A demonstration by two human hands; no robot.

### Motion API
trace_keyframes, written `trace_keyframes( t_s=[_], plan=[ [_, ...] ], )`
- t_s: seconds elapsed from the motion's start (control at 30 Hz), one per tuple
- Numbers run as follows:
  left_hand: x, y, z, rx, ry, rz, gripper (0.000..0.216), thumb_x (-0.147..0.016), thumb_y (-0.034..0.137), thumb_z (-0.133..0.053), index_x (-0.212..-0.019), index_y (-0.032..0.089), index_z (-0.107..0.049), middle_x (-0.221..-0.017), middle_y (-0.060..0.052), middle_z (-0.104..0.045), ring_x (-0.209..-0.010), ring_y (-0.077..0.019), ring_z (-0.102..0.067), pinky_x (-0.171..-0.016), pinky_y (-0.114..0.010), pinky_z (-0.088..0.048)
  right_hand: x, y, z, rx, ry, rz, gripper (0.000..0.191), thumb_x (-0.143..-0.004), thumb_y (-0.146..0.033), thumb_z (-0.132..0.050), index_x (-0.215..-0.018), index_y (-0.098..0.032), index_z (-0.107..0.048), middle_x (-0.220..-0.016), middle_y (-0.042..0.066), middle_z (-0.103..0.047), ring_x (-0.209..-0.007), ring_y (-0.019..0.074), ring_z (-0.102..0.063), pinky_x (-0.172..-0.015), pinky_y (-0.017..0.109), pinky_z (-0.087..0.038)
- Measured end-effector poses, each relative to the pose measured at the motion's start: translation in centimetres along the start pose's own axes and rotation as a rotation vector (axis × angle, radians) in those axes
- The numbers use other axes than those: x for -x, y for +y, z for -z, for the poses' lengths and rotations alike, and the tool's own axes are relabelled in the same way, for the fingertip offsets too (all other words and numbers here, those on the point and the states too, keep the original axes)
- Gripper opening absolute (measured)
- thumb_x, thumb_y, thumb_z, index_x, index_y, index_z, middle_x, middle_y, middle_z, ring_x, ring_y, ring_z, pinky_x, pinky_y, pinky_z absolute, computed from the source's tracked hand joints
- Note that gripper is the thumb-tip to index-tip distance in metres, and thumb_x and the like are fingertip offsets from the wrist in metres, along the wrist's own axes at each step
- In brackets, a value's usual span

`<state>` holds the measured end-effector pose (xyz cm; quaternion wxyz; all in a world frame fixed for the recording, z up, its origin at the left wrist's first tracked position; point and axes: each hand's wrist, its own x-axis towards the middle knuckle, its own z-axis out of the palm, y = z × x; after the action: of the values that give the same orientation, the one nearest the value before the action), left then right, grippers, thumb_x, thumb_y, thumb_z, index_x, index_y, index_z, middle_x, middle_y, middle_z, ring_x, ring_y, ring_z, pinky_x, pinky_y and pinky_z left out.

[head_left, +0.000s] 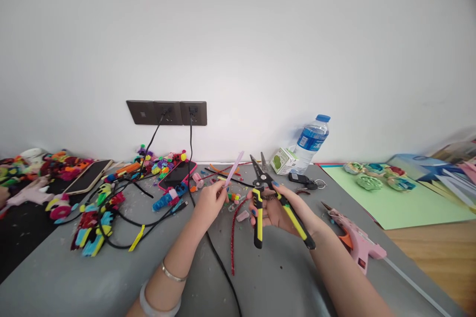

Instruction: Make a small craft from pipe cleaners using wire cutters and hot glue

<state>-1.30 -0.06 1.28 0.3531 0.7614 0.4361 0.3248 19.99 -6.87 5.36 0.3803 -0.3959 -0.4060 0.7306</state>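
My left hand [210,204] pinches a thin pale lilac strip [234,168] that points up and away; I cannot tell what it is made of. In my right hand [280,210] is a pair of pliers [263,178] with black and yellow handles. Their handles are spread and the jaws gape upward, apart from the strip. On the grey table below lie a red glittery pipe cleaner [233,237] and a small pink piece [243,216]. Small colourful bits lie behind my hands, partly hidden by them.
Black cables [219,252] cross the table. Fuzzy colourful figures [92,228] and phones [89,177] are at left. A water bottle [311,141], a small box [283,160] and a car key [303,180] stand or lie behind. At right are a pink glue gun [357,242] and green paper [394,208].
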Motion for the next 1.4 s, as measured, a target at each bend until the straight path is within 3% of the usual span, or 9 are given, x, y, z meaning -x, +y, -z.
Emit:
trace_keyframes(
  t_s=[0.13, 0.27, 0.57, 0.77, 1.03, 1.4],
  plan=[
    [0.1, 0.3, 0.1, 0.005, 0.004, 0.0, 0.032, -0.09, 0.024, -0.041, -0.106, 0.016, -0.067, -0.066, -0.002, -0.066, -0.052, -0.0146, -0.052, -0.053, -0.024, -0.035, -0.3, 0.5, -0.6, -0.123, -0.099, -0.055, 0.05, -0.084, -0.061, -0.047, -0.104, -0.017, -0.061, -0.08, 0.01, -0.067, -0.078, 0.026, -0.068, -0.076, 0.041, -0.052],
    [0.2, 0.4, 0.1, -0.008, 0.002, -0.018, 0.029, -0.09, 0.023, -0.041, -0.097, 0.016, -0.068, -0.064, -0.002, -0.065, -0.053, -0.0143, -0.052, -0.053, -0.024, -0.034, -0.5, 0.4, -0.5, -0.1, -0.138, -0.1, 0.051, -0.082, -0.062, -0.05, -0.103, -0.017, -0.061, -0.078, 0.009, -0.066, -0.078, 0.0255, -0.068, -0.076, 0.04, -0.053],
    [0.2, 0.2, -0.1, -0.022, -0.016, -0.011, 0.03, -0.093, 0.028, -0.041, -0.093, 0.017, -0.068, -0.065, -0.002, -0.065, -0.048, -0.0135, -0.048, -0.052, -0.024, -0.031, -0.8, 0.7, 0.2, -0.111, -0.104, -0.059, 0.049, -0.085, -0.061, -0.044, -0.102, -0.019, -0.063, -0.08, 0.009, -0.067, -0.078, 0.0254, -0.068, -0.077, 0.04, -0.053],
    [0.2, 0.1, 0.1, -0.039, -0.017, -0.047, 0.03, -0.092, 0.026, -0.042, -0.089, 0.017, -0.07, -0.062, -0.001, -0.063, -0.048, -0.013, -0.047, -0.052, -0.024, -0.031, -0.9, 0.8, 0.6, -0.106, -0.059, -0.043, 0.044, -0.085, -0.058, -0.051, -0.097, -0.018, -0.065, -0.078, 0.009, -0.066, -0.08, 0.0262, -0.068, -0.077, 0.04, -0.054],
    [0.0, -0.4, 0.1, -0.128, 0.067, -0.045, 0.033, -0.089, 0.026, -0.044, -0.1, 0.015, -0.073, -0.062, -0.003, -0.064, -0.049, -0.0133, -0.046, -0.051, -0.024, -0.029, -0.9, 1.2, 0.9, -0.156, -0.047, 0.002, 0.04, -0.087, -0.054, -0.054, -0.1, -0.018, -0.063, -0.079, 0.007, -0.066, -0.08, 0.0239, -0.068, -0.082, 0.04, -0.053],
    [-0.1, 0.1, 0.6, -0.133, 0.126, -0.054, 0.031, -0.087, 0.023, -0.046, -0.094, 0.015, -0.075, -0.056, -0.001, -0.058, -0.048, -0.013, -0.045, -0.051, -0.025, -0.031, -1.2, 1.6, 1.2, -0.146, -0.002, 0.016, 0.038, -0.086, -0.055, -0.055, -0.096, -0.019, -0.061, -0.07, 0.003, -0.058, -0.069, 0.0206, -0.059, -0.073, 0.038, -0.05]
  ],
)
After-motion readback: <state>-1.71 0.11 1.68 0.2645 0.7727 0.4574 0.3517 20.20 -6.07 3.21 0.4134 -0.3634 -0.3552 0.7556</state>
